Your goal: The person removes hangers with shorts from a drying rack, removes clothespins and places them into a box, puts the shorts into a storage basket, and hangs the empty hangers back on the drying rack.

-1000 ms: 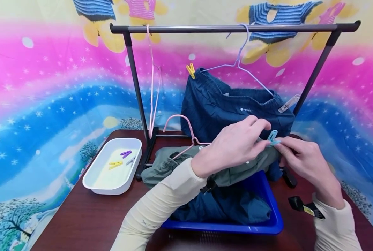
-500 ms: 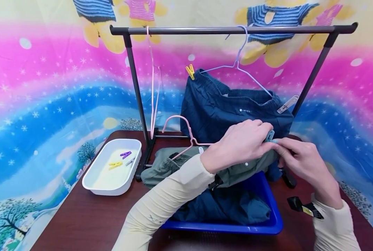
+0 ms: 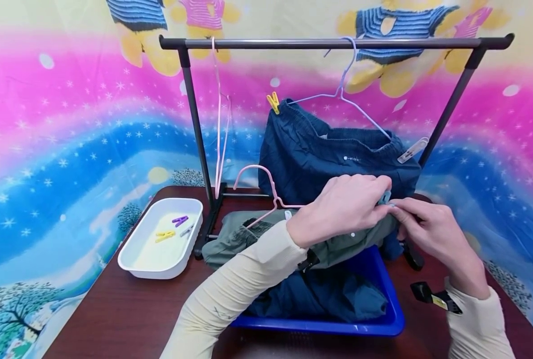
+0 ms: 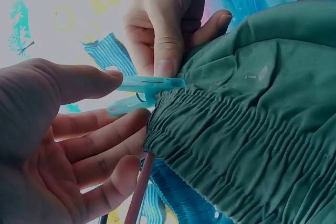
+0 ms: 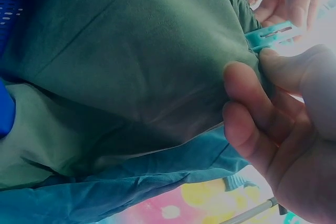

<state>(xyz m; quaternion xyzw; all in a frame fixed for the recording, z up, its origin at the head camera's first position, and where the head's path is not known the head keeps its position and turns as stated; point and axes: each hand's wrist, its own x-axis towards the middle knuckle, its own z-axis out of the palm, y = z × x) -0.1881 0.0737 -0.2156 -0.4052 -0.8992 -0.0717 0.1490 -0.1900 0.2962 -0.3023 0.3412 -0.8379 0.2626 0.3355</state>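
Note:
My left hand (image 3: 344,209) pinches a light-blue clothespin (image 4: 142,90) by its handles, thumb on top and fingers beneath. The clothespin's jaws sit over the gathered waistband corner of grey-green shorts (image 5: 131,61). With thumb and curled fingers, my right hand (image 3: 432,232) pinches the shorts' fabric right beside the clothespin. A pink hanger (image 3: 270,187) lies inside the waistband; its near arm (image 4: 139,190) shows below the corner. Near the hanger's middle, a white clip (image 3: 287,214) shows on the shorts, partly covered by my left wrist.
Navy shorts (image 3: 302,144) hang behind from a lilac hanger (image 3: 341,92) on the black rack (image 3: 266,44), held by yellow and white clips. Another pink hanger (image 3: 217,124) hangs at left. A blue basket (image 3: 394,311) holds navy clothing; a white tray (image 3: 131,257) holds several clothespins.
My left hand has shifted slightly right and down toward my right hand, bringing the clothespin closer onto the waistband. My right hand has stayed nearly still.

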